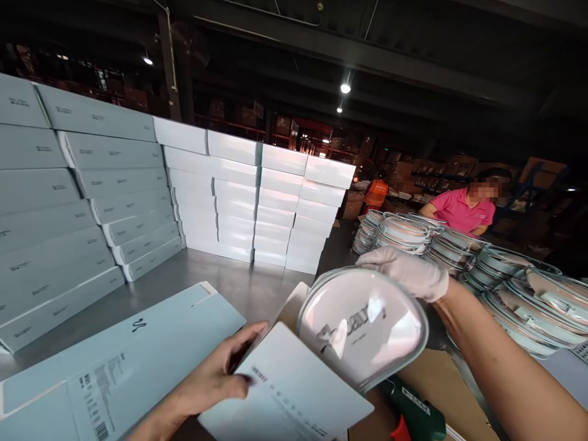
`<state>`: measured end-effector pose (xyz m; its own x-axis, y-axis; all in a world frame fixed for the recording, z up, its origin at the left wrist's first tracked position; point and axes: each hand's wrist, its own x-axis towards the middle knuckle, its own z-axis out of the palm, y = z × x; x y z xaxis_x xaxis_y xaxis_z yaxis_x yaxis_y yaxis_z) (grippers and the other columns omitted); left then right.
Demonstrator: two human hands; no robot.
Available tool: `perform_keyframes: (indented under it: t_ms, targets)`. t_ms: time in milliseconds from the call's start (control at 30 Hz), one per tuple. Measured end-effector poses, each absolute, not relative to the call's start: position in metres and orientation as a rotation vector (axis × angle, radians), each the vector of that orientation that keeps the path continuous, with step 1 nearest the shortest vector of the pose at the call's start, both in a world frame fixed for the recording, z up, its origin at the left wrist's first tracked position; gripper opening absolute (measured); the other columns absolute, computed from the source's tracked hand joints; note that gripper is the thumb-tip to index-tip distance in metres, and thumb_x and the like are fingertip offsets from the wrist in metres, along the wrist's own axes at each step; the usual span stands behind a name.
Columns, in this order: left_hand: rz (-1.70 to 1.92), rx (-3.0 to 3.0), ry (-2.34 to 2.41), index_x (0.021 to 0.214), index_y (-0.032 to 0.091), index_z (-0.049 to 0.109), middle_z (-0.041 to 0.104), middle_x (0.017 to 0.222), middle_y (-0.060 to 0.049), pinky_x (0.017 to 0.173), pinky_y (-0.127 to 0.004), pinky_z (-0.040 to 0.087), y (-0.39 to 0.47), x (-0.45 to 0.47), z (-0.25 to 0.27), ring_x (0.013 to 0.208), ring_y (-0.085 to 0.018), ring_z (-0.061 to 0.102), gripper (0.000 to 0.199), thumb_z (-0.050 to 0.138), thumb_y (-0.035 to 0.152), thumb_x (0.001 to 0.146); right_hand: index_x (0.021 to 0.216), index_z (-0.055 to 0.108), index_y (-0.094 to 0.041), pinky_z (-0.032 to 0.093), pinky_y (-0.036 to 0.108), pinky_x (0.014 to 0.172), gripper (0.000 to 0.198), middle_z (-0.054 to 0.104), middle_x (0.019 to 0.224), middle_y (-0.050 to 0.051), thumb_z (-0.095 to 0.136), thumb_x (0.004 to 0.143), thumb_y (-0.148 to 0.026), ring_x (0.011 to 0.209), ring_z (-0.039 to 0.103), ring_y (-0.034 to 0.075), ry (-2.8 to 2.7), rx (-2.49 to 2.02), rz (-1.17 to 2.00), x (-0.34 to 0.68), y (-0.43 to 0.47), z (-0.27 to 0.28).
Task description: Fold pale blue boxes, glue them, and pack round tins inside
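My left hand (pixel 214 376) is bare and grips the near side of a pale blue cardboard box (pixel 298 392), with the thumb on its printed face. In a white glove, my right hand (pixel 408 272) holds the far rim of an oval glass dish (pixel 362 337). The dish is tilted, with a pale lettered sheet showing through it. Its lower edge overlaps the box's top edge; how far it sits inside, I cannot tell. Left of my left hand lies a longer pale blue box (pixel 151 349). Below the dish is a green tool (pixel 413 407) with a red trigger, perhaps a glue gun.
Stacked boxes (pixel 234 196) form a wall along the left and back of the metal table (pixel 184 275). Several stacks of glass dishes (pixel 542 306) stand at right. Brown cardboard (pixel 441 386) lies under the green tool. A person in pink (pixel 462 208) is behind the dishes.
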<state>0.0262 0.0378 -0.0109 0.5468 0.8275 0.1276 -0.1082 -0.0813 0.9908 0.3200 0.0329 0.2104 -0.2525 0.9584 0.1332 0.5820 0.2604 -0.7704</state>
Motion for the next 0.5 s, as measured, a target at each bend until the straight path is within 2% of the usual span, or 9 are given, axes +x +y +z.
perform_keyframes:
  t_ms: [33,100,167,200,267,333,367,433,500]
  targets:
    - [0.907,1.436,0.699,0.135,0.022,0.067,0.070,0.138,-0.013,0.112,-0.053,0.043,0.036,0.028,-0.014,0.134,-0.048,0.055,0.112,0.079,0.089,0.046,0.069,0.070,-0.014,0.047,0.024,0.050,0.030,0.062,0.059,-0.004,0.086,0.073,-0.039,0.053,0.058,0.012,-1.990,-1.390,0.845,0.310,0.030,0.209]
    - [0.976,1.416,0.743,0.137,0.021,0.065,0.069,0.139,-0.013,0.112,-0.051,0.045,0.029,0.028,-0.026,0.135,-0.048,0.054,0.111,0.077,0.089,0.051,0.083,0.075,-0.018,0.053,0.029,0.063,0.025,0.069,0.069,-0.002,0.086,0.068,-0.035,0.066,0.065,0.017,-1.985,-1.318,0.775,0.294,0.019,0.203]
    - [1.066,1.386,0.769,0.142,0.020,0.061,0.067,0.142,-0.015,0.111,-0.048,0.047,0.019,0.025,-0.043,0.135,-0.047,0.054,0.111,0.077,0.087,0.055,0.105,0.068,-0.025,0.054,0.036,0.088,0.033,0.074,0.096,0.002,0.078,0.077,-0.039,0.092,0.069,0.022,-1.825,-1.216,0.586,0.289,0.004,0.185]
    - [1.119,1.361,0.794,0.146,0.021,0.057,0.064,0.145,-0.015,0.110,-0.047,0.048,0.014,0.023,-0.053,0.135,-0.046,0.054,0.110,0.078,0.084,0.059,0.107,0.063,-0.028,0.052,0.038,0.095,0.028,0.072,0.104,0.003,0.072,0.084,-0.042,0.100,0.068,0.023,-1.728,-1.187,0.497,0.290,-0.005,0.172]
    - [1.231,1.306,0.869,0.155,0.023,0.044,0.056,0.154,-0.015,0.111,-0.046,0.049,0.004,0.016,-0.070,0.138,-0.042,0.053,0.104,0.078,0.075,0.071,0.098,0.056,-0.033,0.053,0.039,0.097,0.016,0.069,0.104,0.003,0.062,0.094,-0.047,0.101,0.067,0.024,-1.598,-1.207,0.408,0.294,-0.026,0.135]
    - [1.308,1.360,0.896,0.156,0.027,0.040,0.048,0.160,-0.014,0.116,-0.045,0.044,-0.004,0.011,-0.079,0.144,-0.038,0.047,0.087,0.075,0.061,0.084,0.099,0.058,-0.036,0.056,0.038,0.096,0.014,0.072,0.109,0.002,0.063,0.094,-0.047,0.107,0.069,0.026,-1.546,-1.255,0.373,0.294,-0.048,0.090]
    - [1.332,1.438,0.867,0.153,0.027,0.044,0.044,0.163,-0.013,0.119,-0.046,0.040,-0.007,0.009,-0.080,0.148,-0.037,0.043,0.077,0.072,0.058,0.088,0.108,0.060,-0.038,0.057,0.038,0.097,0.019,0.071,0.124,0.003,0.063,0.093,-0.049,0.120,0.067,0.029,-1.576,-1.242,0.419,0.292,-0.058,0.068]
    - [1.339,1.635,0.781,0.141,0.026,0.058,0.038,0.166,-0.013,0.121,-0.050,0.036,-0.012,0.007,-0.074,0.152,-0.040,0.035,0.061,0.067,0.060,0.090,0.140,0.053,-0.040,0.050,0.046,0.112,0.049,0.054,0.155,0.004,0.059,0.092,-0.050,0.146,0.047,0.036,-1.643,-1.277,0.414,0.282,-0.075,0.031]
    - [1.310,1.785,0.733,0.126,0.024,0.069,0.036,0.167,-0.013,0.120,-0.055,0.037,-0.015,0.009,-0.063,0.153,-0.045,0.031,0.060,0.058,0.071,0.090,0.157,0.036,-0.043,0.048,0.049,0.116,0.077,0.043,0.164,0.000,0.065,0.086,-0.050,0.152,0.037,0.039,-1.757,-1.336,0.378,0.270,-0.086,0.009]
